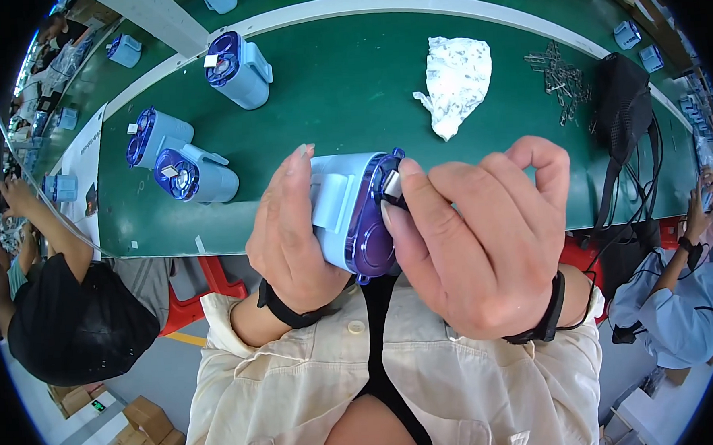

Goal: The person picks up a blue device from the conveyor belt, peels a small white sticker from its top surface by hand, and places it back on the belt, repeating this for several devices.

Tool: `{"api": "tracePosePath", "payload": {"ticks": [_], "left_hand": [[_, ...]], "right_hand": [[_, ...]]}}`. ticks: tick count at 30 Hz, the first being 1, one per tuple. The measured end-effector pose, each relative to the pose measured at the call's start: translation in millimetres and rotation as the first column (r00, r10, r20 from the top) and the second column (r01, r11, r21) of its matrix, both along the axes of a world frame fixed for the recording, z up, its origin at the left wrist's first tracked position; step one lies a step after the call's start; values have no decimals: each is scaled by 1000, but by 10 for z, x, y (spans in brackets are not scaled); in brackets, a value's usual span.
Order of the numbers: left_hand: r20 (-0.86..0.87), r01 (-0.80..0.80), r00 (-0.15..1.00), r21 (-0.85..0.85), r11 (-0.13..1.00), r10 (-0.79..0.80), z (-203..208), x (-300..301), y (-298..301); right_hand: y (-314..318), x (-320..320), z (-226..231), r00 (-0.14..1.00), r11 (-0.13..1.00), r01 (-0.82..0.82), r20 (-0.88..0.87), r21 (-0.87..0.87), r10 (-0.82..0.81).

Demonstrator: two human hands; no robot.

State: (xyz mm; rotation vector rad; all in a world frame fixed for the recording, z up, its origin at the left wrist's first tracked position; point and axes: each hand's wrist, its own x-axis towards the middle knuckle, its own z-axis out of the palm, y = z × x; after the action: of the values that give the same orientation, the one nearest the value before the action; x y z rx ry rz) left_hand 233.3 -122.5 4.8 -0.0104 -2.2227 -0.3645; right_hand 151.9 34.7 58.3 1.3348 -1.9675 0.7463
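Observation:
Close in front of my chest, above the green table's near edge, is a light blue plastic device (332,195) with a glossy purple face (371,242). My left hand (287,238) is closed around its blue body from the left side. At the upper end of the purple face, the thumb and forefinger of my right hand (487,244) pinch a small whitish tab (392,185). The tab still touches the device, and my fingertips partly cover that spot. Similar blue devices stand or lie to the left: one farther back (248,75), and two close together, a left one (162,129) and a nearer one (207,180).
On the green table (325,87) lie a crumpled white cloth or paper (460,80), a heap of small dark metal pieces (561,83) and a black bag (624,100) with straps. Co-workers sit left (79,317) and right (671,311). A red stool (215,290) stands below the table edge.

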Motion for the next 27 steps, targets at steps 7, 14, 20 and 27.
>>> {"api": "tracePosePath", "payload": {"ticks": [7, 14, 20, 27], "left_hand": [[-42, 28, 999, 32, 999, -27, -97, -64, -31], [-9, 45, 999, 94, 995, -45, -51, -51, -25], [-28, 15, 1000, 79, 997, -13, -65, -73, -9], [-12, -6, 1000, 24, 1000, 7, -57, -72, -15]], "right_hand": [[5, -50, 56, 997, 999, 22, 72, 36, -25], [51, -86, 16, 993, 999, -7, 114, -52, 13], [22, -134, 1, 996, 998, -41, 77, -57, 45], [26, -156, 30, 984, 994, -82, 152, -73, 92]]}}
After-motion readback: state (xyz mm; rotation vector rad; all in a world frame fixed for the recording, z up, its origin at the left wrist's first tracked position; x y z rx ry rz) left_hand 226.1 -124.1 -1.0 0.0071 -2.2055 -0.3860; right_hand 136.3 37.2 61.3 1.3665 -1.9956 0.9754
